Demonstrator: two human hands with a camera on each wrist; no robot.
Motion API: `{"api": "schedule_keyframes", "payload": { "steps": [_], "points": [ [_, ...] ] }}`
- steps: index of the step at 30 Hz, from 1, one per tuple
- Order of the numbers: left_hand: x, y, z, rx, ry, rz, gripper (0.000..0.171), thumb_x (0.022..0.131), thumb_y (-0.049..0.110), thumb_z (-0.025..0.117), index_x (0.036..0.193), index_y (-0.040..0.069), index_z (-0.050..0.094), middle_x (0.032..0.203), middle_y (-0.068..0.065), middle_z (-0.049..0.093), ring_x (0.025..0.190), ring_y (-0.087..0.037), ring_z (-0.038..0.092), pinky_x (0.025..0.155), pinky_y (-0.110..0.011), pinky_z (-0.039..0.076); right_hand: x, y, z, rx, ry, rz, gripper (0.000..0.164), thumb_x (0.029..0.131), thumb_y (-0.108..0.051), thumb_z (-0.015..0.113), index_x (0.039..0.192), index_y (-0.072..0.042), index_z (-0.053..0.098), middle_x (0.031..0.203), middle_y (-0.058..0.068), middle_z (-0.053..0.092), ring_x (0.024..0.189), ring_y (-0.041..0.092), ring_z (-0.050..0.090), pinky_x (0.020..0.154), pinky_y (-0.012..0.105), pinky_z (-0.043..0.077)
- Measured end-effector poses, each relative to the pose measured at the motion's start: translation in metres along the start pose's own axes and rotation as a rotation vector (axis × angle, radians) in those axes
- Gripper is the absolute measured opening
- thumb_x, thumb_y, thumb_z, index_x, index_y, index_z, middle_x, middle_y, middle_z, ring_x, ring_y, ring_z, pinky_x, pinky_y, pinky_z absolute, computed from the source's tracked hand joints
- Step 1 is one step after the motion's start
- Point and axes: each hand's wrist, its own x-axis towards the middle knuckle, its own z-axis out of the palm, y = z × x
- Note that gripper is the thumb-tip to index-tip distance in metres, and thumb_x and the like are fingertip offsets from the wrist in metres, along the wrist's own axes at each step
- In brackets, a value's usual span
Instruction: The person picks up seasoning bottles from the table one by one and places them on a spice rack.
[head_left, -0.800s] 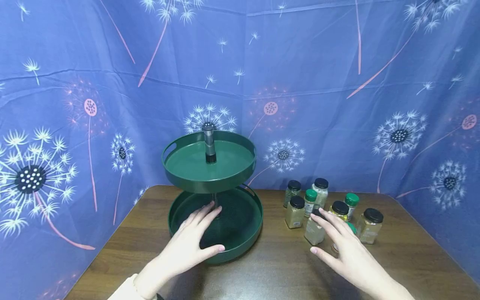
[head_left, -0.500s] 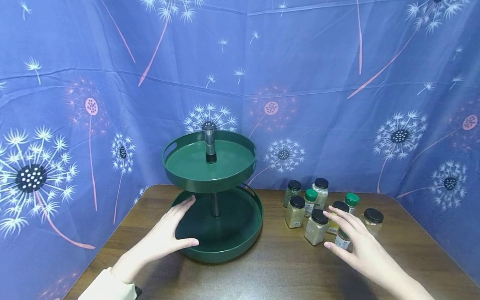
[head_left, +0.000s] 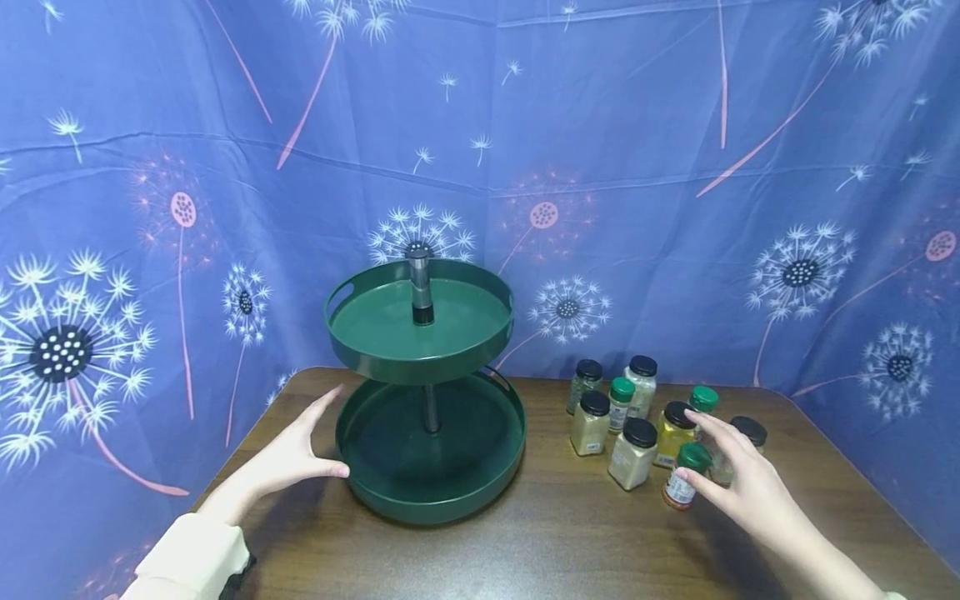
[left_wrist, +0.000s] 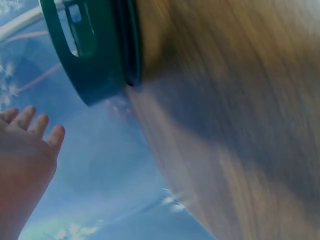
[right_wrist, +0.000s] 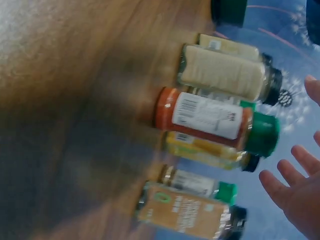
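A green two-tier round tray stand [head_left: 422,371] stands on the wooden table, bare on both tiers. My left hand [head_left: 288,454] hovers beside its lower left rim, thumb and fingers spread, holding nothing. On the right, my right hand [head_left: 750,483] is held over a group of spice jars with its fingers apart. Nearest its thumb is a green-capped jar of red spice [right_wrist: 207,117]; in the right wrist view the hand looks apart from the jars. A black-capped jar of pale powder [head_left: 632,454] stands to the left. The right hand partly hides another black-capped jar [head_left: 750,432].
Behind the first row are a jar of yellow contents [head_left: 674,437], a small green-capped jar [head_left: 620,404] and a dark green herb jar [head_left: 585,386]. A blue dandelion-print cloth [head_left: 637,208] hangs around the table [head_left: 465,558].
My left hand has moved left, out from over the lower tray to beside it. My right hand has shifted right, uncovering the front jars. The stand and jars stay put.
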Motion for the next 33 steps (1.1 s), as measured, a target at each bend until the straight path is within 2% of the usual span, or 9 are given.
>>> {"api": "schedule_keyframes", "payload": {
  "steps": [3, 6, 10, 13, 16, 21, 26, 31, 33],
  "points": [
    [0.001, -0.011, -0.001, 0.004, -0.018, -0.002, 0.114, 0.064, 0.03, 0.087, 0.151, 0.008, 0.016, 0.154, -0.017, 0.022, 0.137, -0.045, 0.021, 0.101, -0.065, 0.024, -0.002, 0.01, 0.002, 0.029, -0.006, 0.07, 0.079, 0.073, -0.022, 0.082, 0.141, -0.015, 0.043, 0.126, 0.016, 0.054, 0.107, -0.019, 0.036, 0.081, 0.016, 0.043],
    [0.0, -0.021, -0.001, 0.01, -0.043, -0.015, 0.114, 0.064, 0.033, 0.086, 0.149, 0.002, 0.018, 0.152, -0.022, 0.024, 0.136, -0.047, 0.022, 0.101, -0.066, 0.023, -0.002, 0.018, 0.005, 0.084, -0.024, 0.116, 0.075, 0.076, -0.019, 0.08, 0.14, -0.009, 0.043, 0.12, 0.017, 0.056, 0.1, -0.022, 0.037, 0.075, 0.003, 0.039],
    [-0.001, -0.03, 0.0, -0.003, -0.074, -0.033, 0.111, 0.065, 0.029, 0.086, 0.147, -0.005, 0.019, 0.149, -0.027, 0.027, 0.135, -0.049, 0.023, 0.1, -0.066, 0.023, -0.003, 0.025, 0.009, 0.125, -0.044, 0.14, 0.074, 0.078, -0.017, 0.078, 0.141, -0.006, 0.041, 0.117, 0.015, 0.056, 0.096, -0.016, 0.046, 0.073, 0.012, 0.046],
    [0.001, -0.036, -0.001, 0.002, -0.094, -0.026, 0.11, 0.064, 0.026, 0.087, 0.146, -0.008, 0.02, 0.147, -0.029, 0.029, 0.135, -0.048, 0.025, 0.106, -0.052, 0.027, -0.004, 0.027, 0.012, 0.149, -0.06, 0.152, 0.073, 0.078, -0.016, 0.077, 0.14, -0.005, 0.041, 0.114, 0.01, 0.058, 0.091, -0.015, 0.05, 0.069, 0.017, 0.05],
    [0.005, -0.04, 0.0, -0.021, -0.14, -0.03, 0.111, 0.065, 0.025, 0.086, 0.146, -0.008, 0.018, 0.148, -0.029, 0.026, 0.135, -0.047, 0.025, 0.106, -0.051, 0.028, -0.005, 0.029, 0.014, 0.164, -0.081, 0.191, 0.069, 0.079, -0.016, 0.077, 0.137, -0.003, 0.042, 0.114, 0.011, 0.059, 0.088, -0.014, 0.051, 0.067, 0.019, 0.051],
    [0.009, -0.047, 0.004, -0.119, -0.21, -0.067, 0.112, 0.068, 0.023, 0.085, 0.147, -0.007, 0.012, 0.151, -0.03, 0.017, 0.136, -0.049, 0.022, 0.103, -0.065, 0.023, -0.007, 0.032, 0.016, 0.135, -0.145, 0.263, 0.064, 0.081, -0.023, 0.075, 0.134, -0.004, 0.044, 0.12, 0.024, 0.058, 0.087, -0.016, 0.047, 0.067, 0.021, 0.048],
    [0.012, -0.057, 0.007, -0.138, -0.216, -0.098, 0.112, 0.07, 0.026, 0.084, 0.148, -0.005, 0.011, 0.152, -0.028, 0.016, 0.136, -0.048, 0.023, 0.103, -0.064, 0.023, -0.008, 0.034, 0.021, 0.108, -0.178, 0.278, 0.062, 0.08, -0.027, 0.076, 0.132, -0.008, 0.047, 0.108, 0.019, 0.066, 0.086, -0.007, 0.053, 0.066, 0.027, 0.046],
    [0.016, -0.061, 0.006, -0.125, -0.205, -0.099, 0.112, 0.069, 0.025, 0.084, 0.148, -0.004, 0.012, 0.151, -0.028, 0.019, 0.134, -0.049, 0.026, 0.103, -0.064, 0.025, -0.009, 0.04, 0.027, 0.167, -0.19, 0.292, 0.058, 0.08, -0.022, 0.076, 0.129, -0.005, 0.048, 0.1, 0.014, 0.069, 0.082, -0.007, 0.057, 0.064, 0.024, 0.048],
    [0.017, -0.062, 0.006, -0.135, -0.211, -0.089, 0.112, 0.068, 0.024, 0.085, 0.148, -0.005, 0.012, 0.151, -0.029, 0.019, 0.133, -0.05, 0.026, 0.102, -0.065, 0.025, -0.008, 0.043, 0.028, 0.193, -0.2, 0.298, 0.056, 0.08, -0.02, 0.076, 0.127, -0.004, 0.049, 0.096, 0.006, 0.069, 0.079, -0.007, 0.058, 0.063, 0.023, 0.048]
  ]
}}
